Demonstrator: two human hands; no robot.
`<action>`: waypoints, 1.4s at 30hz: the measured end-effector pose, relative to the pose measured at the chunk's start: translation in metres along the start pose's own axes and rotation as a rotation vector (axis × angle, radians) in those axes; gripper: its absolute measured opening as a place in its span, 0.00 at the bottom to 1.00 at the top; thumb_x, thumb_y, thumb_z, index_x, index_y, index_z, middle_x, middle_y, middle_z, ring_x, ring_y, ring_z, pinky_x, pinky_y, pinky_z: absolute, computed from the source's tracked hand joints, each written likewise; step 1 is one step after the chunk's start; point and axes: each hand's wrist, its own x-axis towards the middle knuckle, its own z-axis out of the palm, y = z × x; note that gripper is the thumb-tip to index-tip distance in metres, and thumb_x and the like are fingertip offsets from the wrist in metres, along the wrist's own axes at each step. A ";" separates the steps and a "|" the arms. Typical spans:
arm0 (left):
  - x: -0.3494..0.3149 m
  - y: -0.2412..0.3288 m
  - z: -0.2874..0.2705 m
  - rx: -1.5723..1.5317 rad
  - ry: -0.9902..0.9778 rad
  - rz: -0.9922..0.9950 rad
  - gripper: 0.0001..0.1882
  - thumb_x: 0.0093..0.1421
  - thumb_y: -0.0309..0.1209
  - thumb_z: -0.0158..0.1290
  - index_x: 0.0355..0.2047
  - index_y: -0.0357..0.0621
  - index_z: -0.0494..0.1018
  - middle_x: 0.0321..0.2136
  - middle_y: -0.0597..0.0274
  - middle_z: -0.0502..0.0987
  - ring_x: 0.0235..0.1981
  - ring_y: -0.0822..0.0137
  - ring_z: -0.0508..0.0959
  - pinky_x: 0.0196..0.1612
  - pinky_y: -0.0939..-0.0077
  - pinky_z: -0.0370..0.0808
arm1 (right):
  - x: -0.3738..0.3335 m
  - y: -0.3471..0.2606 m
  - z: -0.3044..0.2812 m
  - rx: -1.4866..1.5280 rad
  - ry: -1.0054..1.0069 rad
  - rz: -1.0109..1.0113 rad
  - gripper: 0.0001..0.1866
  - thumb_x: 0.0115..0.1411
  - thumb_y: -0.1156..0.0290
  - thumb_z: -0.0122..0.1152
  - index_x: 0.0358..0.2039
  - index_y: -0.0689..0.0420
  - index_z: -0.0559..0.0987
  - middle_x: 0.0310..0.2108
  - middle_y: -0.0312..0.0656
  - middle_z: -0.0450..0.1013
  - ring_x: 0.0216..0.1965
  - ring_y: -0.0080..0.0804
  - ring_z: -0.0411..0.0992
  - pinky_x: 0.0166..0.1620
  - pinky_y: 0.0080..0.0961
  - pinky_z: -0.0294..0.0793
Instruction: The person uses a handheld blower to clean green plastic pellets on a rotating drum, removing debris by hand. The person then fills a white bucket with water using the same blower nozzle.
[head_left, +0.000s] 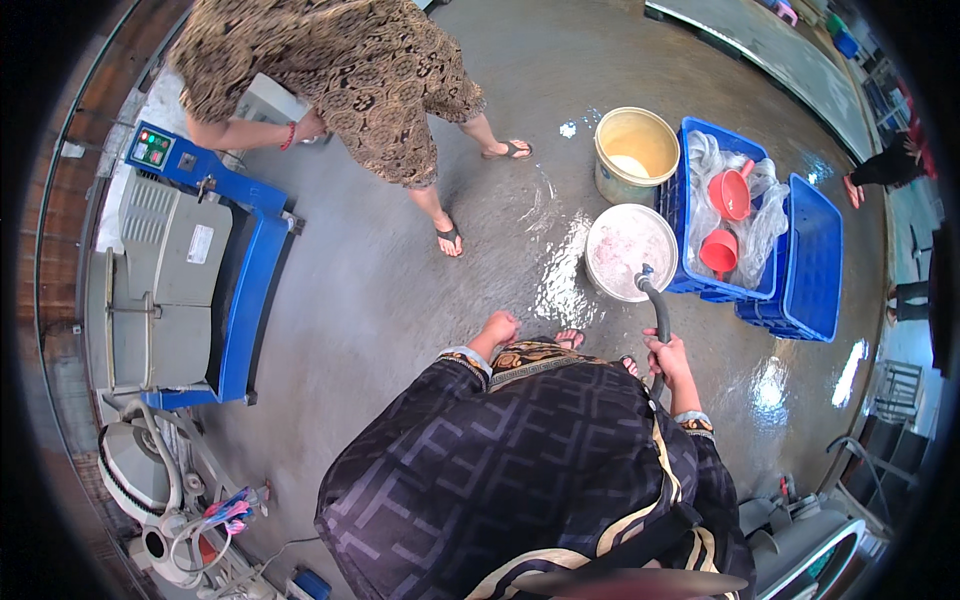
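Note:
My right hand [668, 358] is wrapped round a dark grey hose [659, 312]. The hose's end nozzle [645, 272] lies over a white bucket [589, 256] of cloudy, foamy liquid with a pinkish tint. Whether liquid is flowing from the nozzle is hard to make out. In front of my body, my left hand [500, 328] is curled into a fist near my patterned clothing, with nothing visible in it. Just beyond the white bucket stands a cream-yellow bucket [642, 130], with some pale liquid at its bottom.
Right of the buckets, a blue crate [722, 292] holds clear plastic bags and two red scoops [731, 194]. Another blue crate [818, 250] adjoins it. At left stands a blue-and-grey machine [185, 270]; a person in patterned clothes [365, 90] reaches beside it. The floor [370, 300] is wet.

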 end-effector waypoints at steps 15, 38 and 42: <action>0.017 -0.006 0.001 0.023 -0.033 0.011 0.07 0.53 0.32 0.52 0.24 0.41 0.69 0.14 0.59 0.74 0.12 0.70 0.73 0.14 0.75 0.70 | -0.008 -0.001 -0.002 0.037 0.027 0.009 0.13 0.52 0.74 0.53 0.40 0.59 0.71 0.08 0.34 0.61 0.05 0.20 0.53 0.10 0.20 0.56; 0.018 0.006 0.003 -0.064 -0.080 0.015 0.06 0.54 0.30 0.52 0.25 0.40 0.69 0.15 0.58 0.73 0.12 0.67 0.73 0.13 0.73 0.70 | -0.009 0.001 0.005 0.024 0.018 -0.034 0.12 0.52 0.74 0.55 0.39 0.58 0.72 0.09 0.35 0.62 0.06 0.21 0.57 0.10 0.21 0.57; 0.016 0.007 0.004 -0.061 -0.055 0.017 0.07 0.54 0.31 0.52 0.25 0.40 0.69 0.15 0.58 0.74 0.11 0.68 0.72 0.13 0.74 0.69 | -0.013 0.005 0.010 -0.013 0.056 -0.110 0.13 0.52 0.73 0.56 0.40 0.57 0.73 0.10 0.33 0.62 0.08 0.20 0.59 0.11 0.20 0.58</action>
